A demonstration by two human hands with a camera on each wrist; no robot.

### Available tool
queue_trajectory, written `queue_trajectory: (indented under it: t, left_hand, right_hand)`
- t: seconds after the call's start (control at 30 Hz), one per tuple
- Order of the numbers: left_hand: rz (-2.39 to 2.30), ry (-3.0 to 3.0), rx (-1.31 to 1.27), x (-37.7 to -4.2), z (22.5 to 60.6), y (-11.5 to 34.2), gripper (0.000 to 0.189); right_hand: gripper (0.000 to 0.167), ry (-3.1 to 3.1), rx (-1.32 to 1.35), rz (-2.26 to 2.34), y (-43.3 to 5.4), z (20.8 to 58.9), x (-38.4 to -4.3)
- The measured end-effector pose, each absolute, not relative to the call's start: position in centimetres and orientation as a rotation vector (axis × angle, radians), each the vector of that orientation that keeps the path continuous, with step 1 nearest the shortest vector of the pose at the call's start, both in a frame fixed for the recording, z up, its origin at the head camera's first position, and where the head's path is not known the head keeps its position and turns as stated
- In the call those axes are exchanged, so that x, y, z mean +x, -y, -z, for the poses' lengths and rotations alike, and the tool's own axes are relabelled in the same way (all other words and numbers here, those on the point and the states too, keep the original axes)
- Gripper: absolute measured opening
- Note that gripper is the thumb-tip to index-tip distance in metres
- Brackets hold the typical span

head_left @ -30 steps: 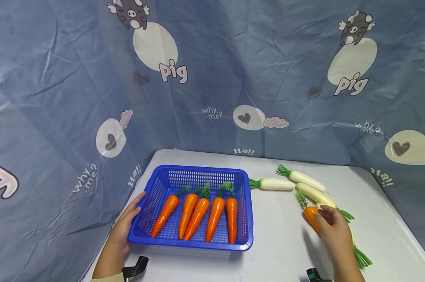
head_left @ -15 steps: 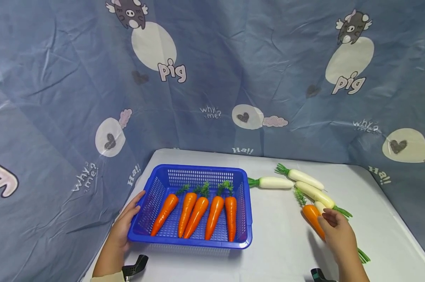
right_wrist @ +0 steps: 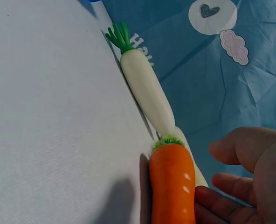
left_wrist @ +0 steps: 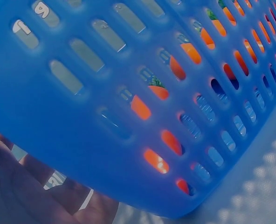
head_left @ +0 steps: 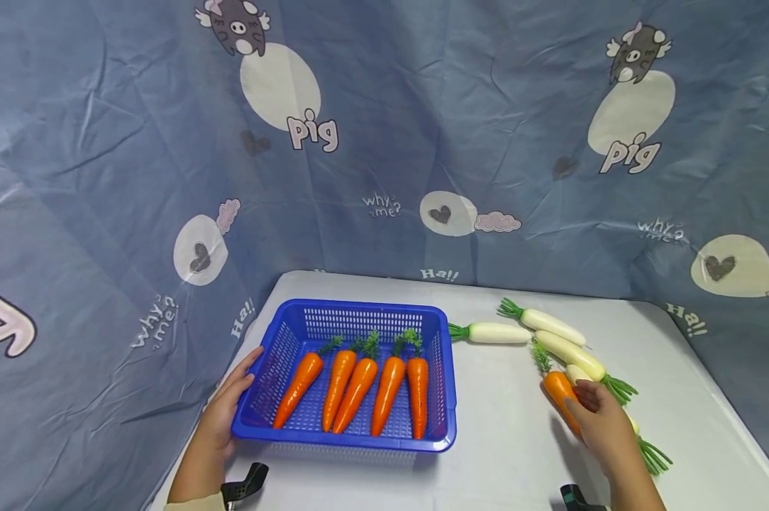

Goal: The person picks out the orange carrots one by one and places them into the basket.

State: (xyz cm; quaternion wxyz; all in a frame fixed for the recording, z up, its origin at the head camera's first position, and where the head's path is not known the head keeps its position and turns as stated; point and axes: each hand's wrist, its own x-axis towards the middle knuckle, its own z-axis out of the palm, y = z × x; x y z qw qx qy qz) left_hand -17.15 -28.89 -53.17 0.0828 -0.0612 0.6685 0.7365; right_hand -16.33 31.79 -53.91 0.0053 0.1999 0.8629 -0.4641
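Note:
In the head view, a blue plastic basket point(head_left: 342, 446) holds several orange carrots point(head_left: 389, 394) with green tops. My left hand point(head_left: 221, 408) rests against the basket's left side, fingers extended along the rim; the left wrist view has these fingers point(left_wrist: 68, 193) beside the slotted wall. On the right, my right hand point(head_left: 604, 422) is beside a loose carrot point(head_left: 558, 390) on the white surface. The right wrist view shows fingers point(right_wrist: 217, 205) against or just beside this carrot point(right_wrist: 173, 186), the thumb apart from it. The carrot's lower end is partly hidden in the head view.
Several white radishes lie around the loose carrot: one radish point(head_left: 499, 333) near the basket, another radish point(head_left: 553, 326) behind, and a yellowish one point(head_left: 570, 354). Others are partly under the right hand. A blue printed cloth point(head_left: 384, 142) hangs behind the white table point(head_left: 493, 426).
My right hand has shifted slightly beside the loose carrot, which has moved a little to the left. The left hand and the basket stay in place.

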Motion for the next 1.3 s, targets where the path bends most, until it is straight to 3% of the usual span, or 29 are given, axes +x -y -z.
queue_trajectory:
  t: [1.3]
  left_hand:
    - [-2.223, -1.965, -0.156, -17.3, 53.5, 29.0, 0.054]
  right_hand:
    - [0.067, -2.788, 0.447, 1.264, -32.4, 55.8, -16.3]
